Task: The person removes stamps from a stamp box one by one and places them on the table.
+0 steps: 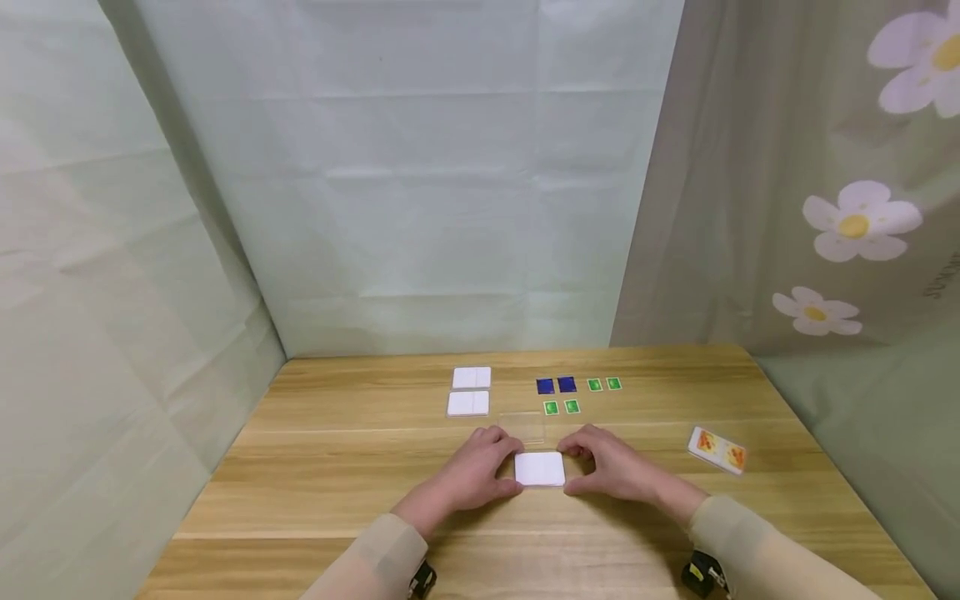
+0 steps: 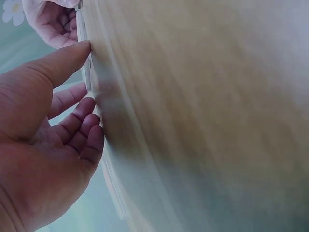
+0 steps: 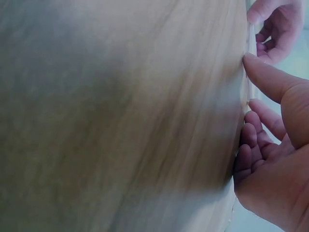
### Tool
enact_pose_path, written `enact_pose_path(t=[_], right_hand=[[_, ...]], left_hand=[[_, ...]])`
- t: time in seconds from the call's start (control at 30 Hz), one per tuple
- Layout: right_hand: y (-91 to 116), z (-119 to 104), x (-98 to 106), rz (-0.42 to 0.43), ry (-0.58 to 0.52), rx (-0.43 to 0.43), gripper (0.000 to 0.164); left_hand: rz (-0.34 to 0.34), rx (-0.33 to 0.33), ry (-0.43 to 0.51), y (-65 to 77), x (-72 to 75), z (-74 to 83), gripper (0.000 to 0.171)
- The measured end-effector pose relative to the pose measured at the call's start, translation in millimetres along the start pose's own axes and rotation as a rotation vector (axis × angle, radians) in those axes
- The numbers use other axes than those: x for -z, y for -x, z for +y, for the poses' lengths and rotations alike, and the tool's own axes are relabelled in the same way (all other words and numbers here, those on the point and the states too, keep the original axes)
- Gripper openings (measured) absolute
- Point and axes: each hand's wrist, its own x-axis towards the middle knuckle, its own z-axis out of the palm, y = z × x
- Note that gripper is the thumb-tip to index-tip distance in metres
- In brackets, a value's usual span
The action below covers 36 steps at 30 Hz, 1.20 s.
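Left hand: clamped on the left end of the white card.
Right hand: clamped on its right end.
White card: held low at the table; skewing could be caused by uneven pressure.
Clear sheet: could be knocked by fingertips.
Curtain lettering: seemingly "SUMM", cut off.

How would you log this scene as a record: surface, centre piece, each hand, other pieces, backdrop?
Surface: brown wood-grain table
Centre piece: flat white rectangular piece
Left hand: thumb and forefinger at the centre piece's left corners
Right hand: thumb and forefinger at its right corners
Just beyond: clear rectangular sheet
Beyond, left: two white rectangular pieces
Beyond, right: two dark-blue square tiles, four green square tiles
Far right: orange-patterned white rectangular piece
Backdrop: creased pale-green sheet, grey-brown white-flowered sheet
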Motion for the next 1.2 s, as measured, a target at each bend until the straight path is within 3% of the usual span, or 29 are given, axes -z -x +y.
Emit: enact_pose_path(t=[0.33,0.47,0.63,0.83,1.2], right_hand=[[0.5,1.2,-6.3,0.025,0.054,-0.051,0.048],[0.0,2.6,-6.8,0.033,0.063,-0.059,0.046],[0.0,3.6,-6.4,0.031,0.058,-0.058,0.046],[-0.2,3.1,-5.3,0.024,0.047,-0.050,0.046],[-1.5,1.5,-5.4,0.025,0.077,-0.044,0.045]], left_hand=[[0.034,-0.072,-0.045,0.4,-1.5,-0.1,0.054],[0.033,-0.084,-0.010,0.3,3.0,-1.6,0.055],[0.096,-0.104,-0.007,-1.6,10.8,-7.1,0.053],[0.159,-0.083,-0.019,-8.9,15.6,-13.2,0.052],[0.202,-0.061,-0.063,-21.5,16.0,-25.0,0.055]])
